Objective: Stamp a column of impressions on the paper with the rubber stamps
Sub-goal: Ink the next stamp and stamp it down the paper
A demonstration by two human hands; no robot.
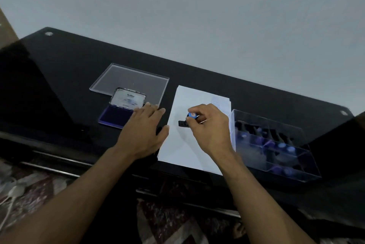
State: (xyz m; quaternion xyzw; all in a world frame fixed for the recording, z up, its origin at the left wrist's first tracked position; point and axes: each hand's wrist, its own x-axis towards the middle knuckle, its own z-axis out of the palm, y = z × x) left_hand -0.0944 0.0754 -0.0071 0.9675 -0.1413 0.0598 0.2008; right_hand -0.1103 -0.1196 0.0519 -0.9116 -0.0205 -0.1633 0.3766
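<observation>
The right hand (210, 129) pinches a round-topped stamp (191, 115) on flat white paper (183, 145). The left hand (143, 131) lies open, fingers flat.

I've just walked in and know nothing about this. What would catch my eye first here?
Probably the white paper at the middle of the black table, where the right hand pinches a blue-topped rubber stamp down onto it. To its left the left hand lies flat beside an open ink pad; at right a clear box of stamps stands.
</observation>
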